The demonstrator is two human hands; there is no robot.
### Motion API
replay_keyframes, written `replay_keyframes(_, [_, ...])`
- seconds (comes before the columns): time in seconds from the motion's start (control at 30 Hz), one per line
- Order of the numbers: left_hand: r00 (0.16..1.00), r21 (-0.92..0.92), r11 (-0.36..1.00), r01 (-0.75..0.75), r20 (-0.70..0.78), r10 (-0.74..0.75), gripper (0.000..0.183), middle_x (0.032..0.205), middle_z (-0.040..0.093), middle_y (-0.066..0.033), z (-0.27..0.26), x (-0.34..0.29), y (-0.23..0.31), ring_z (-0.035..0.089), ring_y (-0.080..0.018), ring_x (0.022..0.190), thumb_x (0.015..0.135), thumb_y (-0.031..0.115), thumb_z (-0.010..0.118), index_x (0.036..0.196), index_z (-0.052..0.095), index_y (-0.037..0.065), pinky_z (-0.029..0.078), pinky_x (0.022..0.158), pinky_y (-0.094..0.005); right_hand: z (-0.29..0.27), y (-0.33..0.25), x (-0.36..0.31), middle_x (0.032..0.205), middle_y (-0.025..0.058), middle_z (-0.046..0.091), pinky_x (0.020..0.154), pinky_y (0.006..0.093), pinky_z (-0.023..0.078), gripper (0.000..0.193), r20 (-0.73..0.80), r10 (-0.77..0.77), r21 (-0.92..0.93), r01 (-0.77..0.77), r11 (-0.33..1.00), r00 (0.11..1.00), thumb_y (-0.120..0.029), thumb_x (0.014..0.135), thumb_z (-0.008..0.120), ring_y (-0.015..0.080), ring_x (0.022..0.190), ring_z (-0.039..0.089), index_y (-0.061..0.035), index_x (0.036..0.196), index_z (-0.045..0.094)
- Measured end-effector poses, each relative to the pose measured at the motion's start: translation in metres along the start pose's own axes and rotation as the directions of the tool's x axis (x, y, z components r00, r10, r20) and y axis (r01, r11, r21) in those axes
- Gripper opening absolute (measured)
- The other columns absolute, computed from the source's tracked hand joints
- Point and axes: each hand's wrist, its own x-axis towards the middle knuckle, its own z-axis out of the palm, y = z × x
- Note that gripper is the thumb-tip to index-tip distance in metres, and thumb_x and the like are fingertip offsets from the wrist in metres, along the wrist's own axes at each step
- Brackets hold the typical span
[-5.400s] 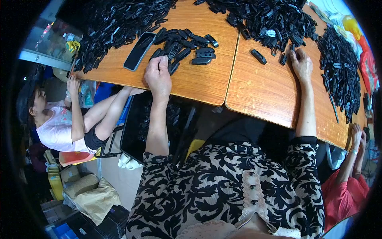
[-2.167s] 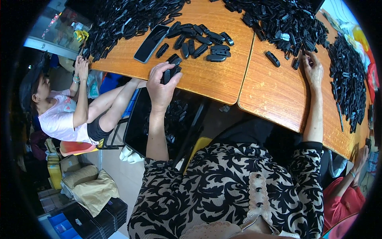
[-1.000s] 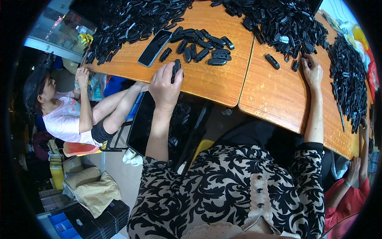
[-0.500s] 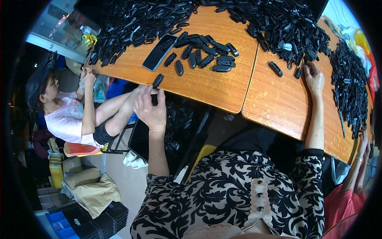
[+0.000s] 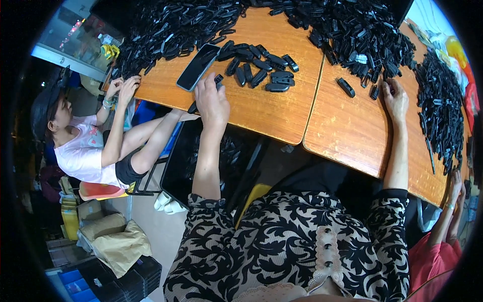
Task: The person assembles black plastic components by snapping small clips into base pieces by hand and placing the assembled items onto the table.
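My left hand (image 5: 213, 103) is palm down over the table's near edge, just below the grey phone (image 5: 197, 67). Its fingers are drawn together over a small black oblong plastic part (image 5: 219, 79), which peeks out past the fingertips. Another dark part (image 5: 192, 107) shows at the hand's left side, by the edge. Several similar parts (image 5: 259, 65) lie loosely grouped right of the phone. My right hand (image 5: 396, 99) rests on the right table with loosely bent, parted fingers, and no part shows in it. Beside it lie two single parts, one of them a black part (image 5: 346, 87).
Large heaps of black parts (image 5: 176, 35) cover the tables' far side and right end. A seated co-worker (image 5: 83, 136) handles something at the left corner. Another person's hands (image 5: 455, 189) are at the far right. Below the left table stands a dark bin (image 5: 173, 173) with more parts.
My left hand has moved right and forward from the table edge onto the parts near the phone, its fingers closing together. My right hand stays put. The left co-worker's hands have moved toward the heap.
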Motion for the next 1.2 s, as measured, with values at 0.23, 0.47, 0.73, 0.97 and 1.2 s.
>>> replay_keyframes(0.23, [0.997,-0.429,0.902,-0.039,-0.079,0.006,0.044,0.126,0.046,-0.0155,-0.009,-0.021,-0.007,0.053,-0.0290,0.117,0.087,-0.002,0.064,0.130,0.051,0.001,0.045,0.100,-0.0408,0.000,-0.004,-0.001,0.093,0.0127,0.072,0.077,0.0383,0.051,0.037,-0.005,-0.002,0.026,0.002,1.000,1.000,-0.040,0.088,0.063,0.0297,0.087,0.068,-0.0108,0.109,0.070])
replay_keyframes(0.47, [0.999,-0.791,0.610,-0.038,-0.054,-0.007,0.040,0.118,0.042,-0.0103,-0.005,-0.024,-0.012,0.057,-0.0218,0.111,0.085,-0.009,0.063,0.118,0.041,0.001,0.049,0.098,-0.0335,0.000,0.003,-0.001,0.094,0.0135,0.072,0.079,0.0369,0.051,0.037,-0.030,-0.027,0.022,0.028,0.999,0.999,-0.038,0.089,0.062,0.0274,0.088,0.069,-0.0091,0.111,0.070])
replay_keyframes(0.73, [0.997,-0.830,0.553,-0.078,-0.069,0.037,0.037,0.112,0.047,-0.0117,-0.008,-0.029,-0.018,0.058,-0.0221,0.112,0.085,-0.011,0.061,0.109,0.038,0.004,0.049,0.097,-0.0349,-0.001,-0.001,-0.001,0.098,0.0135,0.072,0.082,0.0364,0.051,0.037,0.007,-0.020,-0.015,0.020,1.000,1.000,-0.037,0.091,0.061,0.0268,0.091,0.069,-0.0095,0.114,0.069])
replay_keyframes(0.97, [0.997,-0.837,0.543,-0.071,-0.058,0.041,0.038,0.111,0.048,-0.0122,-0.009,-0.028,-0.019,0.060,-0.0227,0.111,0.084,-0.012,0.061,0.109,0.038,0.004,0.050,0.097,-0.0348,-0.005,-0.007,-0.001,0.098,0.0124,0.072,0.082,0.0364,0.052,0.037,0.025,-0.005,-0.026,0.006,1.000,1.000,-0.037,0.091,0.061,0.0267,0.092,0.069,-0.0091,0.114,0.069])
replay_keyframes(1.2, [0.998,-0.805,0.590,-0.064,-0.057,0.030,0.036,0.112,0.052,-0.0129,-0.011,-0.029,-0.017,0.060,-0.0214,0.110,0.084,-0.011,0.063,0.109,0.041,0.003,0.051,0.095,-0.0333,-0.001,-0.004,-0.001,0.098,0.0119,0.073,0.081,0.0360,0.052,0.035,-0.002,-0.042,-0.033,0.042,0.999,0.999,-0.035,0.091,0.061,0.0259,0.091,0.070,-0.0086,0.113,0.070])
